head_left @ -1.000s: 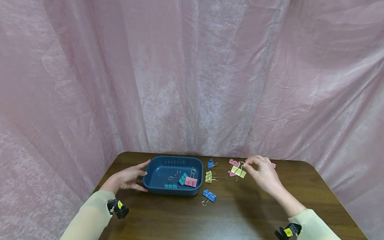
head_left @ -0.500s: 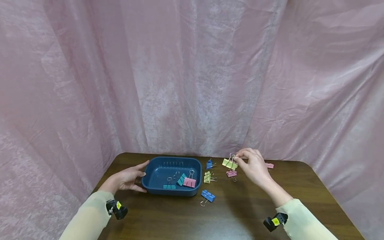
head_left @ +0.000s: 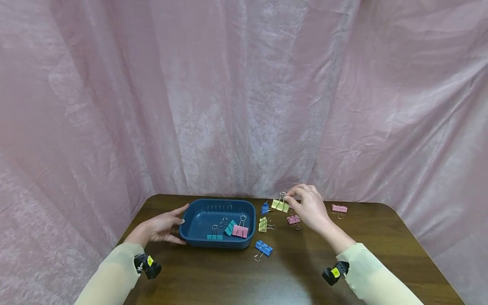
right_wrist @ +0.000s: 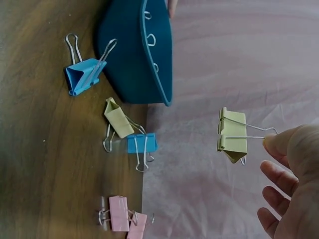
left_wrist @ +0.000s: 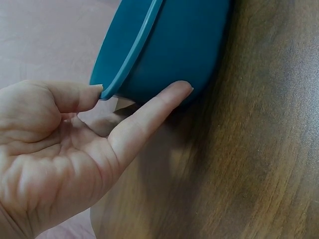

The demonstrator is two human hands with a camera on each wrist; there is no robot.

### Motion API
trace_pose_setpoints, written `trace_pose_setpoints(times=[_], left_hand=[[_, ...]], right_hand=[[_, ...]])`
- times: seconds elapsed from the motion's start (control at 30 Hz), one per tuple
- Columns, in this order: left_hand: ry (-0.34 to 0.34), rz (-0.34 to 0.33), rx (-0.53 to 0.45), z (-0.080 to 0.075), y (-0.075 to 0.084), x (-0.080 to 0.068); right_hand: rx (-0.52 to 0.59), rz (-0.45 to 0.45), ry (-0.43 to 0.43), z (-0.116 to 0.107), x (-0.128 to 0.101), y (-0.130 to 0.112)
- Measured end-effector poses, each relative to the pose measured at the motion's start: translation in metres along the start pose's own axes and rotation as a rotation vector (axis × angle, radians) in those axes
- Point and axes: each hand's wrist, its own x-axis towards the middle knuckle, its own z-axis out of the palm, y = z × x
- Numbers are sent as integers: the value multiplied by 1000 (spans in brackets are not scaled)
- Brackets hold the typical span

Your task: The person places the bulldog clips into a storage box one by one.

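Note:
In the head view my right hand (head_left: pixel 308 207) pinches a yellow binder clip (head_left: pixel 280 206) by its wire handles, above the table's far side. The right wrist view shows that clip (right_wrist: pixel 233 132) hanging off the thumb tip, with the other fingers loosely bent. My left hand (head_left: pixel 162 228) rests against the left end of a dark blue plastic tray (head_left: pixel 219 244). In the left wrist view the thumb touches the tray's rim (left_wrist: pixel 133 52), and a straight finger lies along the outer wall. Teal clips (head_left: pixel 230 227) and a pink binder clip (head_left: pixel 240 231) lie in the tray.
Right of the tray lie a blue clip (head_left: pixel 264 248), another yellow clip (head_left: pixel 263 224) and a second blue clip (head_left: pixel 264 208). Pink clips (head_left: pixel 293 220) lie near my right hand; another pink clip (head_left: pixel 339 208) lies farther right. A pink curtain (head_left: pixel 244 106) hangs behind the table.
My right hand has moved left with the yellow binder clip, from above the pink clips to near the far blue clip. The left hand stays at the tray.

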Motion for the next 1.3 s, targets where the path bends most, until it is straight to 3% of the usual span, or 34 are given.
trace_pose_setpoints(times=[1.3], left_hand=[[1,-4,0,0,1,2]], right_hand=[[26,-41,-46,55,29,-23]])
